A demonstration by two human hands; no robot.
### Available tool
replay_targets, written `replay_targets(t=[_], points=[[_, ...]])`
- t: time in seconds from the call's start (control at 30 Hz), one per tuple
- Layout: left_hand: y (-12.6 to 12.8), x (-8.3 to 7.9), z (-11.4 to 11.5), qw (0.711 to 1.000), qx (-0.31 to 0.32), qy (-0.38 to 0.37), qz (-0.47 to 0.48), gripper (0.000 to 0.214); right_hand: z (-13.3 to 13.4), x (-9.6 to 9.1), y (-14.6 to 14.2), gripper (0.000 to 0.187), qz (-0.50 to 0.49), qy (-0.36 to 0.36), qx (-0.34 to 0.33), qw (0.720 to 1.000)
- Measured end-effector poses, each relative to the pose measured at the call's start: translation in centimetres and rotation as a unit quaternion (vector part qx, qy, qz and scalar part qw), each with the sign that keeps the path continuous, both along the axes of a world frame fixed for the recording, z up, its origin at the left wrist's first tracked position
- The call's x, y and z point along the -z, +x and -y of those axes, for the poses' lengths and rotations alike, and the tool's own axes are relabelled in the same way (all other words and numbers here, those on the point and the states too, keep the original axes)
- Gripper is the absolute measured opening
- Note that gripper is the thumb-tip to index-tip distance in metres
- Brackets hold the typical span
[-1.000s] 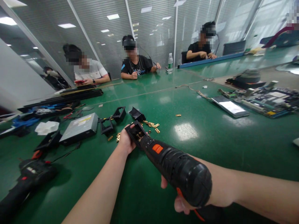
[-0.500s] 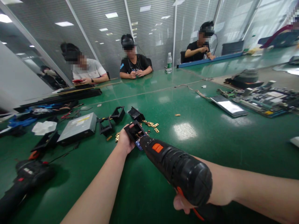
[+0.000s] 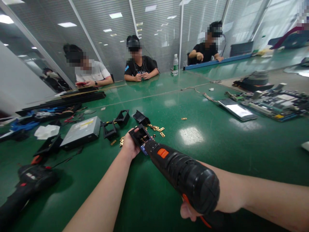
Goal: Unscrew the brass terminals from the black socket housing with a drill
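My left hand (image 3: 130,145) is closed around a black plastic housing (image 3: 137,132) that has a blue part (image 3: 144,150) at its lower end and copper-coloured pieces inside. My right hand (image 3: 190,207) grips a black cordless screwdriver (image 3: 181,172) with an orange switch on top. Its front end reaches the housing, but the tip is hidden from me. Several small brass plates (image 3: 159,129) lie just beyond the housing, and more sit beside my left fingers. Three more black frames stand nearby, one of them an open black frame (image 3: 109,130) to the left.
A grey disc drive (image 3: 82,132) and a second power drill (image 3: 31,180) lie at the left. On the right are a phone-like slab (image 3: 238,109) and circuit boards (image 3: 282,101). Three people sit across the green table (image 3: 164,96), near a water bottle (image 3: 175,65).
My hands, the housing and the screwdriver hold nearly the same place. The person at the far right has lowered one hand toward the blue bar.
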State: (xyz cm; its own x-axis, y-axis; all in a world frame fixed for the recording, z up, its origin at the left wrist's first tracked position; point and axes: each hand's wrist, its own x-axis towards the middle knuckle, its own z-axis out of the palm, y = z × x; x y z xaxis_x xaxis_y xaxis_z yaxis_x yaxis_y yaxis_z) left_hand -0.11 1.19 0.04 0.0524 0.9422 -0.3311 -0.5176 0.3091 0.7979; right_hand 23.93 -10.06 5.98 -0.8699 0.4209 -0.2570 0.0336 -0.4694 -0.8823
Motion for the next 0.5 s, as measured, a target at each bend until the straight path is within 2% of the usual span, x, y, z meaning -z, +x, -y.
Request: replay_targets(t=[0.13, 0.33, 0.5], points=[[0.06, -0.11, 0.06, 1.0, -0.004, -0.006, 0.001, 0.026, -0.07, 0.41, 0.14, 0.038, 0.007, -0.007, -0.007, 1.0], [0.07, -0.13, 0.13, 1.0, -0.001, -0.007, -0.003, 0.026, -0.07, 0.78, -0.03, 0.044, 0.001, 0.034, -0.001, 0.999], [0.07, -0.12, 0.08, 1.0, -0.001, -0.001, -0.009, 0.027, 0.05, 0.5, 0.07, 0.044, 0.012, 0.008, -0.001, 1.0]])
